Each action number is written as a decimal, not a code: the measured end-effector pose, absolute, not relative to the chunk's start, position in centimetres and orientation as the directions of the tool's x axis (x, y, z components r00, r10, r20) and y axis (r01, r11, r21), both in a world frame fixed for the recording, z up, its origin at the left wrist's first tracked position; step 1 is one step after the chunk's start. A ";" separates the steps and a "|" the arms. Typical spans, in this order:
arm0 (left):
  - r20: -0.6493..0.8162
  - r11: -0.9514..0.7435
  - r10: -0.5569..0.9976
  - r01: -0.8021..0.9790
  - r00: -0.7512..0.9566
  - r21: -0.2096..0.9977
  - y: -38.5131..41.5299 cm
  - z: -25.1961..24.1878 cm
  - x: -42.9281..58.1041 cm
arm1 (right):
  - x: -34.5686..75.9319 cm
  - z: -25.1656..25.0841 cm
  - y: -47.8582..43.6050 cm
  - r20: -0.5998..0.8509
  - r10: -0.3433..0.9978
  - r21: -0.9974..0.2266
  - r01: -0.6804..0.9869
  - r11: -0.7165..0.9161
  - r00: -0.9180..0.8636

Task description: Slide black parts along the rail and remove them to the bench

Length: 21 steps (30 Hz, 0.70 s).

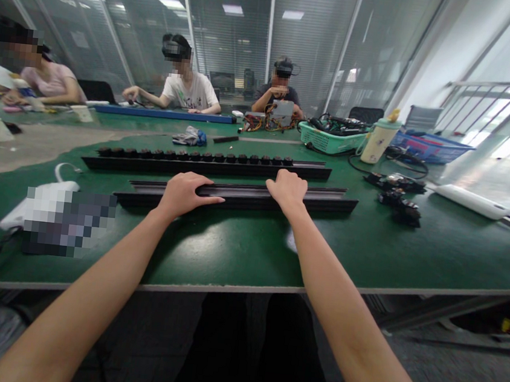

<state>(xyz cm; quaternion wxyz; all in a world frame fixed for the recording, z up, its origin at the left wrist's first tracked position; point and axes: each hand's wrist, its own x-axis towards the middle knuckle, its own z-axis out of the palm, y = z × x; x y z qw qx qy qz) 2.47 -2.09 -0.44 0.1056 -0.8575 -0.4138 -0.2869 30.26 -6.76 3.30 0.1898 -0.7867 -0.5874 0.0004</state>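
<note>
A long black channel rail (245, 200) lies crosswise on the green table before me, its hollow side facing up. My left hand (183, 194) grips it left of the middle, thumb along the near wall and fingers over the far side. Right of the middle, my right hand (288, 188) is closed over the same rail, its fingertips partly hidden. Just behind it, roughly parallel, is a second black rail (212, 167) with a row of several round black pieces set along it. Neither hand touches that one.
At left lie a white power adapter (61, 191) and a blurred-out flat device (69, 226). Black modules (400, 200) sit at right. Farther back are a green basket (331, 140), a cream bottle (380, 142) and a crumpled cloth (190, 136). Several people sit across the table (238, 262).
</note>
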 end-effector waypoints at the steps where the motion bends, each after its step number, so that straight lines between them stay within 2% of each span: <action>1: 0.579 -0.633 0.651 0.772 0.491 0.057 -2.1 -0.4 2.5 | 30.2 3.3 -6.8 0.223 0.924 -0.299 0.924 -0.239 0.311; 10: 0.567 -0.625 0.668 0.777 0.482 0.076 -2.0 -0.5 2.5 | 30.5 3.1 -6.6 0.250 0.924 -0.256 0.940 -0.225 0.289; 21: 0.584 -0.634 0.646 0.772 0.492 0.051 -1.9 -0.6 2.4 | 31.4 2.9 -6.2 0.240 0.918 -0.293 0.925 -0.242 0.316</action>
